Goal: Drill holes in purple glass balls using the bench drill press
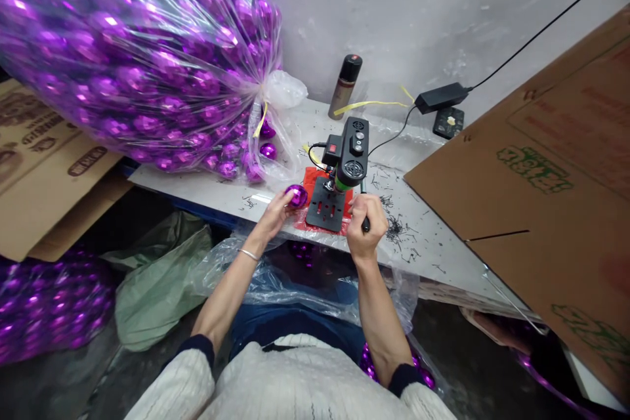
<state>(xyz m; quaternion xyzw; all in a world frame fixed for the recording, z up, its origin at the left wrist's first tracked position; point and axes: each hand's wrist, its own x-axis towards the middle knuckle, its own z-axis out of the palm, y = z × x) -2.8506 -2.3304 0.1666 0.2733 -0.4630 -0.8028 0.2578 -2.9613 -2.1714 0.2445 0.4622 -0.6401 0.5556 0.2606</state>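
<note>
My left hand [276, 210] is closed round a shiny purple ball [296, 195], held just left of the black base plate [327, 207] of a small black bench drill [350, 152]. My right hand [367, 226] is wrapped in a fist round the drill's black lever handle [365, 220] on the machine's right side. The drill stands on a red mat [312, 178] near the front edge of the white table [207, 187]. A thin bracelet sits on my left wrist.
A huge clear bag of purple balls [132, 46] lies at the left of the table. A spray can [345, 84], a power adapter [440, 97] and cable sit at the back. Large cardboard sheets [551, 197] lean at right. Dark shavings [396, 226] litter the table. More purple balls [44, 308] lie below left.
</note>
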